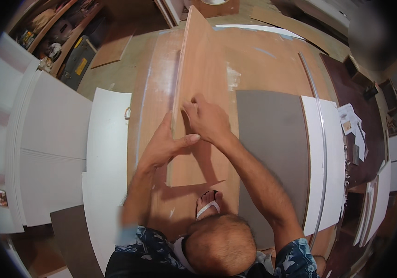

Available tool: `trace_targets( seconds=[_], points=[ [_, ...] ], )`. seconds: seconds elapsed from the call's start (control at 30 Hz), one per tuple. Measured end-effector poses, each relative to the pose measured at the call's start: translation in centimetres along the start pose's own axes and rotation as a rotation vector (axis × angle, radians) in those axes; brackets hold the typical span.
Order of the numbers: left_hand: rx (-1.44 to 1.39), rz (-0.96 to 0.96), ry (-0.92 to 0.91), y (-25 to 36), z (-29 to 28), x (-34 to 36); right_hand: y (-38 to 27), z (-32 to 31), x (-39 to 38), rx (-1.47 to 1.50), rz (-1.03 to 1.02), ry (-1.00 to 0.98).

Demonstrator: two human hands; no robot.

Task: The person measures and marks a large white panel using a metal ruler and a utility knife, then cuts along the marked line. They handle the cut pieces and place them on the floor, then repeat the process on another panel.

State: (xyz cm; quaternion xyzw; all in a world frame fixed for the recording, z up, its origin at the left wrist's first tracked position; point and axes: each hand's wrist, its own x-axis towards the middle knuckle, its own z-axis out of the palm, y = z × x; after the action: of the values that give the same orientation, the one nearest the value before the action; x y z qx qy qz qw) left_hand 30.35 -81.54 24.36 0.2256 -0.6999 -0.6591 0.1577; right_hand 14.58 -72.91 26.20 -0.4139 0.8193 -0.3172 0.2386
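Observation:
A long light-brown wooden board (201, 60) stands on its narrow edge in front of me, running away toward the far side. My left hand (161, 146) grips its near part from the left, with the thumb reaching across toward the right hand. At the board's right face is my right hand (209, 119), fingers curled and pressed together against the wood near the upper edge. Whatever lies in those fingers, if anything, is hidden. Under the board is a wide brown wooden worktop (161, 60) with pale smears. My sandalled foot (208, 204) rests close to the board's near end.
Right of the board lie a grey panel (272, 153), a white panel (323, 162) and a long thin metal strip (321, 120). Papers (352, 125) rest on a dark panel at far right. White sheets (108, 162) line the left; a dark case (79, 62) stands by the shelves.

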Motion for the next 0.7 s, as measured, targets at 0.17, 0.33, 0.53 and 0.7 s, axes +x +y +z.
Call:
trace_targets(
  seconds=[0.17,0.33,0.53,0.7],
  points=[
    [-0.127,-0.13,0.242,-6.3,-6.2,0.2,17.9,10.6,-4.5,-0.122,0.234,0.107],
    [-0.342,-0.217,0.386,-13.4,-9.6,-1.0,20.9,14.2,-11.3,0.128,0.142,0.391],
    [0.001,-0.253,0.545,-24.6,-9.6,-5.8,17.3,12.3,-14.4,0.557,0.14,0.319],
    [0.384,-0.435,0.473,-21.3,-9.7,-6.9,22.0,16.2,-13.9,-0.045,0.032,0.284]
  ],
)
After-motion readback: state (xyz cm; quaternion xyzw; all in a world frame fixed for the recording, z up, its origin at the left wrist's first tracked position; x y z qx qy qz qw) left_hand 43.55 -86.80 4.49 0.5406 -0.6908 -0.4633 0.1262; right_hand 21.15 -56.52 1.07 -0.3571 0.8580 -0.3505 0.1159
